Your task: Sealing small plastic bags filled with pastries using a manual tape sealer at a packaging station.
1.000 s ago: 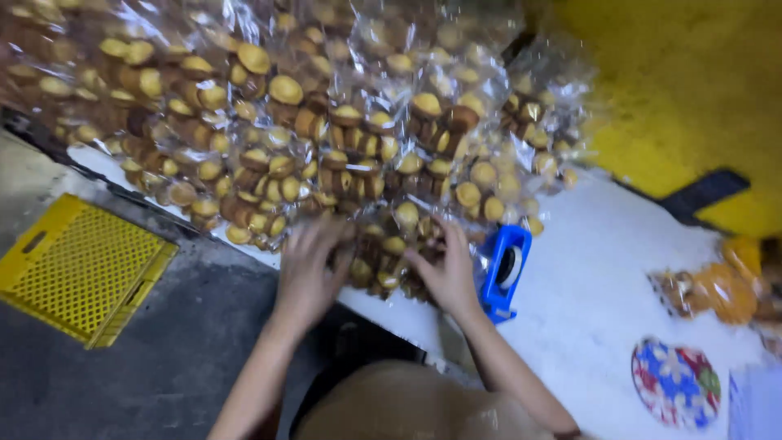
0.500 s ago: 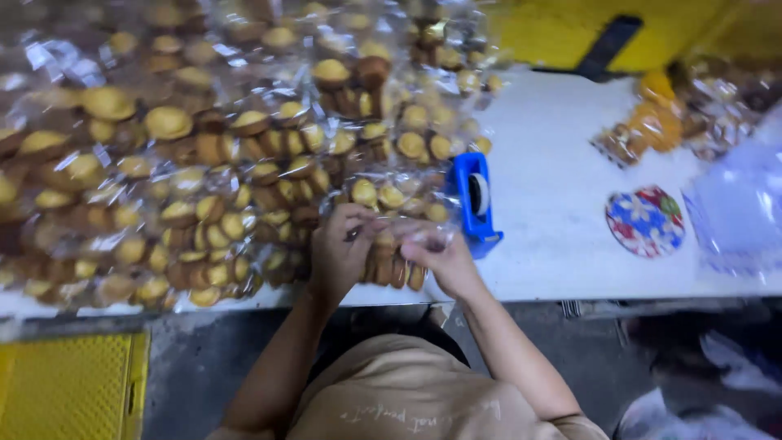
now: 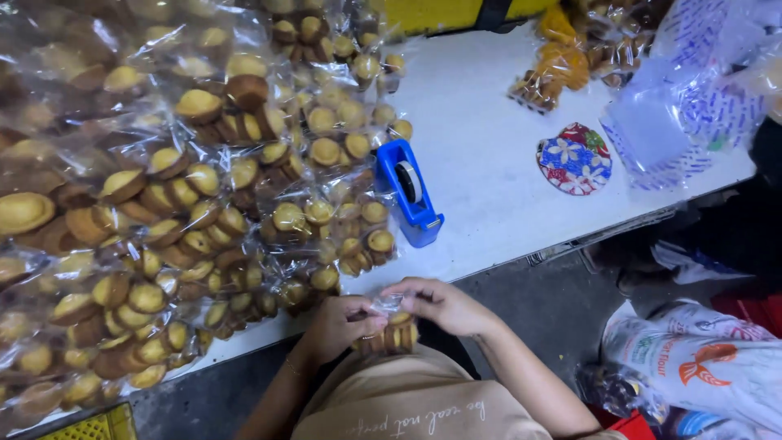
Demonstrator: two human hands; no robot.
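White table (image 3: 489, 171) carries a big heap of bagged cakes (image 3: 163, 212), clear plastic bags of small golden-brown cakes covering its left half. To the right lie a stack of empty clear bags (image 3: 692, 106), a floral round pad (image 3: 575, 158), and a blue tape dispenser (image 3: 409, 191) just beside the heap.

The small cake bag (image 3: 389, 330) is off the table, held at the near edge over the person's lap, between both hands. Left hand (image 3: 340, 326) is curled closed on the bag's left side and neck. Right hand (image 3: 440, 303) has its fingers pinched together on the gathered plastic at the top; the twisted film shows between the thumbs.

Handling, judged: light, soft load. The film looks thin, slick and crinkly, so it slips under a loose pinch. The cakes look spongy and crumbly and would dent or break if squeezed through the sides. Best hold seems to be the bunched neck above the cakes, with the other hand cupping underneath for support, not pressing the sides. Loose cakes can shift inside, so keep it upright.
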